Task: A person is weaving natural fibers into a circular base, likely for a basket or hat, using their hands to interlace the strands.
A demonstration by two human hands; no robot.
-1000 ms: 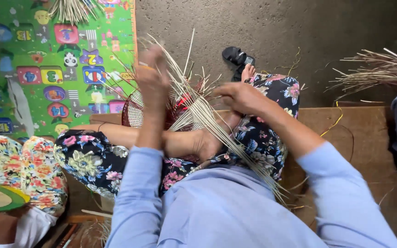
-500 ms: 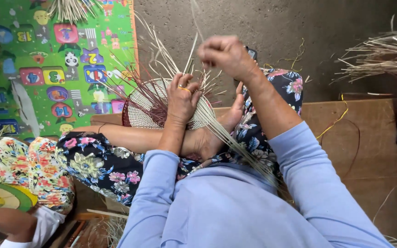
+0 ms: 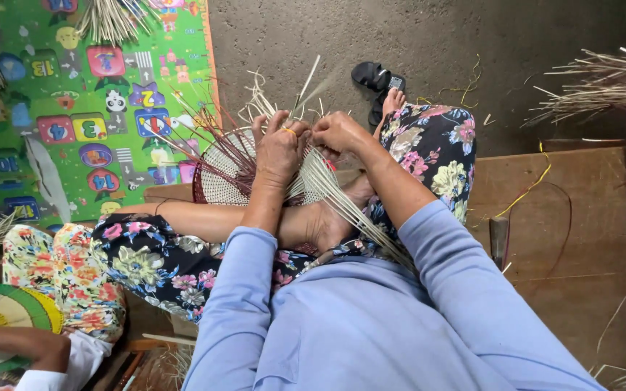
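As I look down past the blue sleeves, both hands meet over the weave (image 3: 219, 181), a round, flat piece with a pale woven centre and dark red spokes fanning out to the left. It lies across my crossed legs, propped on the bare foot (image 3: 327, 221) — likely so the rim stays tilted up toward the fingers.

The left hand (image 3: 280, 148) lies on the upper edge of the weave, fingers curled and closed on a few thin strips (image 3: 306, 83) that rise from between the knuckles. The right hand (image 3: 338, 134) sits just beside it, touching it, fingers pinched narrow on the same cluster; which strand each finger grips I cannot tell. A long bundle (image 3: 349, 206) of pale strips runs from under the hands down over the ankle toward my right sleeve, kept together as if to stay within reach.

The green play mat (image 3: 74, 108) lies to the left, with more pale fibre at its top edge. A black sandal (image 3: 374, 76) rests on the concrete beyond the right knee, and a loose heap of straw (image 3: 603, 83) lies far right. At lower left another person's arm (image 3: 16, 347) rests by a green and yellow fan (image 3: 9, 308) — apart from my hands.
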